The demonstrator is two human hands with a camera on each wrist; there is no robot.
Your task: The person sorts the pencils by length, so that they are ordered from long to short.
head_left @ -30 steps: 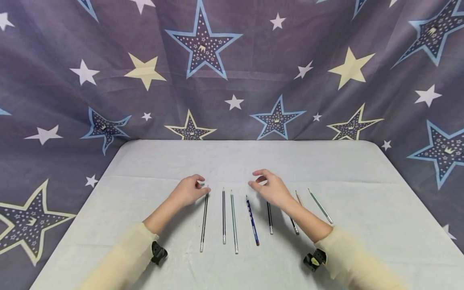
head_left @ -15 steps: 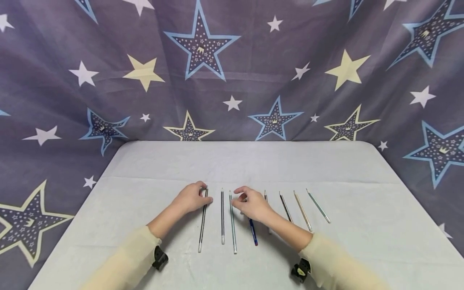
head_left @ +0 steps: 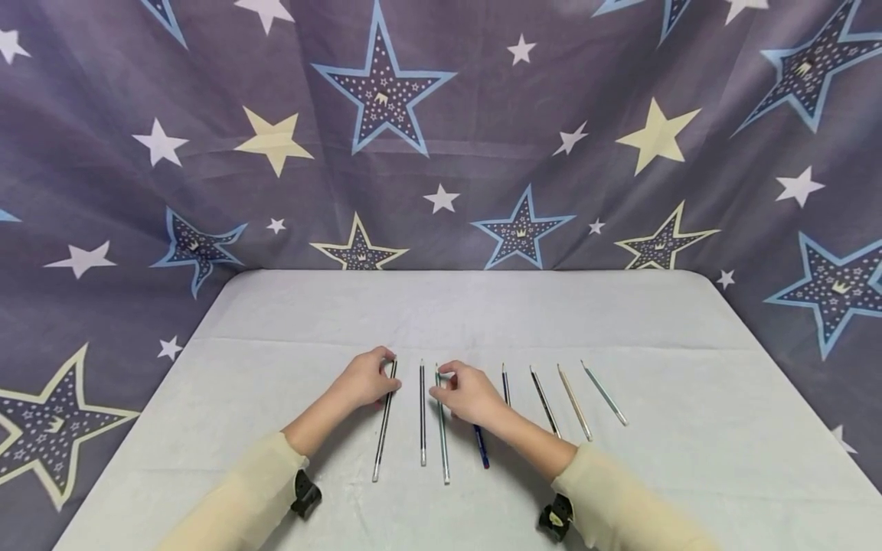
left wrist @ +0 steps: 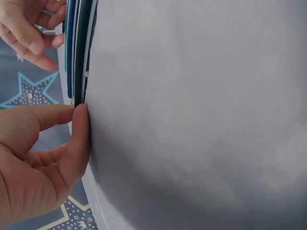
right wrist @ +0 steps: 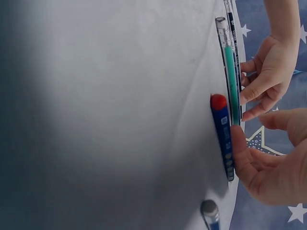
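In the head view my left hand (head_left: 367, 379) pinches the leftmost pencil (head_left: 383, 436), dark with pale stripes and a white end, near its far tip. The left wrist view shows that thumb and forefinger meeting on the pencil. Over the far part of a green pencil (head_left: 444, 448) hovers my right hand (head_left: 472, 392), thumb and forefinger apart. In the right wrist view a fingertip lies against or just before the green pencil (right wrist: 232, 79); contact is hard to tell. A blue pencil with a red end (right wrist: 221, 124) is partly under the right hand. Between the hands lies a black striped pencil (head_left: 423, 421).
Farther right on the white-covered table (head_left: 689, 474) lie a dark blue pencil (head_left: 506, 383), a black pencil (head_left: 544, 400), a tan pencil (head_left: 574, 402) and a pale green pencil (head_left: 603, 392). A star-patterned cloth (head_left: 441, 153) rises behind the table.
My right hand has moved left from the dark blue pencil, over the blue one, to the green pencil. The left hand has closed on the leftmost pencil, whose near end has shifted slightly left.
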